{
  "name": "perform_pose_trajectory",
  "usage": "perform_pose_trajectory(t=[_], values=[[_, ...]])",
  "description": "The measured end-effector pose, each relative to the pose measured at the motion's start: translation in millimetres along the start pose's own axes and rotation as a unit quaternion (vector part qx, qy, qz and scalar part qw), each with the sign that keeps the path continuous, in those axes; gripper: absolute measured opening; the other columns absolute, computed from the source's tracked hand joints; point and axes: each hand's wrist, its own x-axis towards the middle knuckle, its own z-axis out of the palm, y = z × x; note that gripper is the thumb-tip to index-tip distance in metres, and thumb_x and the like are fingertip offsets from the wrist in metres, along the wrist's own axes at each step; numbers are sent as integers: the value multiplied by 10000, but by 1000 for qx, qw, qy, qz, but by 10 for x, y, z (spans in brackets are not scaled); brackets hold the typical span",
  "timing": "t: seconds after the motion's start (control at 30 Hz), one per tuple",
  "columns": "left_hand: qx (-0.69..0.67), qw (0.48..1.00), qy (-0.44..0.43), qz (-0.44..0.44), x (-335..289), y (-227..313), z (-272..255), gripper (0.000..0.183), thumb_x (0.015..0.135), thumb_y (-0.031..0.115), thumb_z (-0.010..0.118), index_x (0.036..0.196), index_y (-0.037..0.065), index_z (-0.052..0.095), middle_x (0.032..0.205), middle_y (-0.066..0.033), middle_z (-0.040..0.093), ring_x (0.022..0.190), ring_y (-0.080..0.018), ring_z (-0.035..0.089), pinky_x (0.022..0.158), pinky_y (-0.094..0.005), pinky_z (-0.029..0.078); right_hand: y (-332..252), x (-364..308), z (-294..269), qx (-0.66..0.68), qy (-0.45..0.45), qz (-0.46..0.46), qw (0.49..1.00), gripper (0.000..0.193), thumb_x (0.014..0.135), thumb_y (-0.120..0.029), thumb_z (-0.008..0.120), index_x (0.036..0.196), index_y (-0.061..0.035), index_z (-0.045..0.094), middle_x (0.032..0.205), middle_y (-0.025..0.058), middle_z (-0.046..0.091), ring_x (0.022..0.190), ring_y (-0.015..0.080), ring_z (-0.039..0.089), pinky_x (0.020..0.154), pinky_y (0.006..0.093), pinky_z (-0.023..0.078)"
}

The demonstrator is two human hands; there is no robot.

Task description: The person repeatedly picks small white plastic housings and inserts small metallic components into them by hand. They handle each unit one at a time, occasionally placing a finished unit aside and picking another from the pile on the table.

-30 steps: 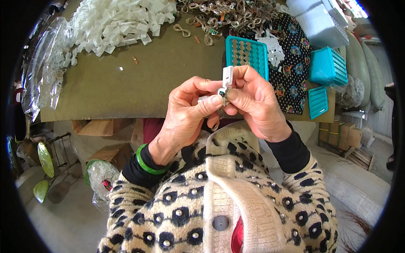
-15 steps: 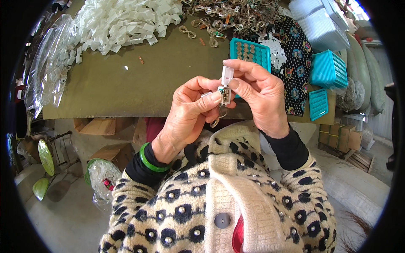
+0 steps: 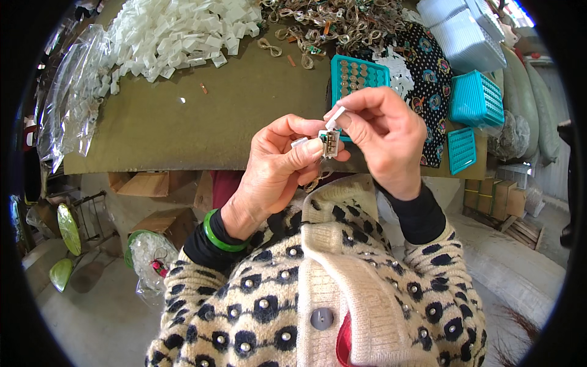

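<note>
Fingers, left hand: pinching the small white casing.
Fingers, right hand: thumb and forefinger gripping its tilted white lid.
Casing: between both hands, seen against the olive table, compartments showing.
Teal tray: one o'clock, partly filled with round discs.
Wire bundles: twelve o'clock.
White pieces: heaped toward ten o'clock.

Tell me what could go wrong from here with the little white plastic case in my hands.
Your left hand holds the small, open-faced white plastic case between thumb and fingers, so it might slip. The narrow white plastic piece pinched in your right hand could bend or snap if forced. The rectangular teal plastic tray of round metallic discs lies beyond your right hand; a careless knock could scatter the discs.
</note>
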Motion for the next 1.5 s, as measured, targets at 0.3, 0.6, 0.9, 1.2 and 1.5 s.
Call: perform_pose_trajectory(t=[0.3,0.6,0.9,1.2,1.5], values=[[-28,999,33,31,-13,-78,44,194,894,32,705,1072,24,629,952,-90,687,732,-96,622,508,-204,447,204,-106,93,-139,-22,-264,954,290,788,57,672,1061,-38,651,1014,150,595,945,298,584,761,335,496],[-10,999,28,15,-28,-78,27,200,879,50,726,1060,49,641,925,-79,676,652,-105,600,490,-219,480,157,-26,-6,-239,8,-330,913,247,769,82,710,1004,13,677,877,129,659,746,269,643,633,329,523],[2,996,66,55,-22,-93,54,162,894,7,697,1042,16,631,905,-94,677,639,-107,608,503,-221,500,261,25,84,-201,-10,-333,921,356,731,148,667,1048,-15,675,890,124,647,839,290,662,648,327,550],[-94,995,19,1,-4,-144,32,158,924,151,700,1018,65,605,878,-34,647,666,-100,594,549,-218,501,394,-86,184,-195,-15,-366,910,298,852,-65,704,1129,20,637,978,119,595,903,283,568,834,428,528],[-133,990,-11,-52,-13,-284,-12,218,898,207,738,993,82,588,853,15,618,664,-59,582,615,-193,523,437,-165,244,-237,67,-393,886,223,867,-58,669,1058,48,621,880,127,561,718,274,589,616,369,509]])
